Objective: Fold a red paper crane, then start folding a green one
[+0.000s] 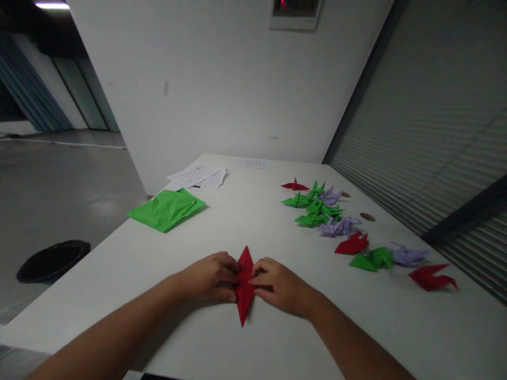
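Note:
A red folded origami paper [245, 282], shaped like a long narrow diamond with a crease down its middle, lies on the white table with its points facing toward and away from me. At its left edge, my left hand [216, 277] grips the paper with bent fingers and thumb. Opposite it, my right hand [276, 285] pinches the right edge between thumb and fingers. Both hands rest low over the tabletop, and the fingertips cover parts of the paper's sides.
Several folded paper cranes, green [317, 214], lilac [340, 227] and red [431, 277], spread along the right side. Crumpled green paper sheets [168, 208] lie at the left edge, with printed papers [198, 177] behind. A lined bin [53, 261] stands on the floor left.

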Demonstrator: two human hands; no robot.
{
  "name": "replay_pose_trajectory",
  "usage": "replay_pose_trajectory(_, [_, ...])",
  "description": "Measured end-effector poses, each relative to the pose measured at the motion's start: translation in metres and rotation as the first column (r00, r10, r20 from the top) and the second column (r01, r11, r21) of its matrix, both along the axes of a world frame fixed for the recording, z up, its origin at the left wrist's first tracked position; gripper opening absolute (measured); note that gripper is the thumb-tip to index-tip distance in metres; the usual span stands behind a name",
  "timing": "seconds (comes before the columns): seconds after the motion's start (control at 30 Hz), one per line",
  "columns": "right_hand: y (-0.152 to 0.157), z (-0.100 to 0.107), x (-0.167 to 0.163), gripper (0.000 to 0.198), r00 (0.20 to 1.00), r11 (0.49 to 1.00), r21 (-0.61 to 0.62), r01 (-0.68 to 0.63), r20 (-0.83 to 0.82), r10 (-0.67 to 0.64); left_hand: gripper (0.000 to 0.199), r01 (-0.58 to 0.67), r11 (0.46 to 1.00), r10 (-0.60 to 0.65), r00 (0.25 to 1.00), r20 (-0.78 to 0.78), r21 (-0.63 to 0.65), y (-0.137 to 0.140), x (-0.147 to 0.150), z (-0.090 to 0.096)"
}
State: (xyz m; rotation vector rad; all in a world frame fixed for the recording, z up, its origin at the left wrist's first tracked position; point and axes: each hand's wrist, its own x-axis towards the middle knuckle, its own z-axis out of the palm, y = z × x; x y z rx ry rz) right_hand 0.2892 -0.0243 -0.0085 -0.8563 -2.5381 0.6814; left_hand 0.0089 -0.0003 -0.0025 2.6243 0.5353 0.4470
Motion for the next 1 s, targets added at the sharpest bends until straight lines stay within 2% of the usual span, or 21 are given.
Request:
replay_pose_trajectory(0.07, [-0.002,0.004,-0.001,0.022,1.0,1.0,-0.003,-0.002,0.004,0.002,0.026,-0.018,1.0,0.018,1.0,-0.011,0.002,-0.002,0.002,0.001])
replay_pose_trajectory(0.23, [-0.005,0.009,-0.003,0.022,0.999,1.0,-0.015,0.017,0.038,-0.016,0.019,-0.197,0.98,0.198,0.978,-0.06,0.017,-0.007,0.007,-0.002])
replay_pose_trajectory(0.33, [-0.008,0.012,-0.005,0.024,0.996,1.0,-0.006,0.016,0.093,-0.015,0.018,-0.244,0.969,0.246,0.964,-0.098,0.029,-0.01,0.01,-0.002])
replay_pose_trajectory(0.57, [-0.013,0.021,-0.01,0.025,0.987,0.999,0.041,-0.023,0.157,0.016,0.046,-0.283,0.958,0.287,0.951,-0.115,0.045,-0.014,0.015,-0.003])
replay_pose_trajectory(0.63, [-0.011,0.019,-0.009,0.025,0.992,0.998,0.062,0.017,0.123,-0.024,0.052,-0.288,0.958,0.287,0.953,-0.1,0.006,-0.012,0.015,-0.007])
replay_pose_trajectory(0.7, [-0.006,0.015,-0.006,0.03,0.99,0.988,0.099,0.116,0.066,-0.123,0.057,-0.284,0.958,0.281,0.957,-0.07,-0.042,-0.01,0.014,-0.01])
replay_pose_trajectory(0.83, [0.004,0.001,-0.001,0.044,0.947,0.936,0.154,0.316,0.015,-0.322,0.059,-0.278,0.955,0.277,0.961,-0.023,-0.104,-0.006,0.013,-0.014])
replay_pose_trajectory(1.0, [0.005,-0.006,-0.003,0.052,0.926,0.933,0.098,0.346,0.125,-0.356,0.066,-0.314,0.944,0.312,0.949,-0.03,-0.106,-0.007,0.011,-0.016])
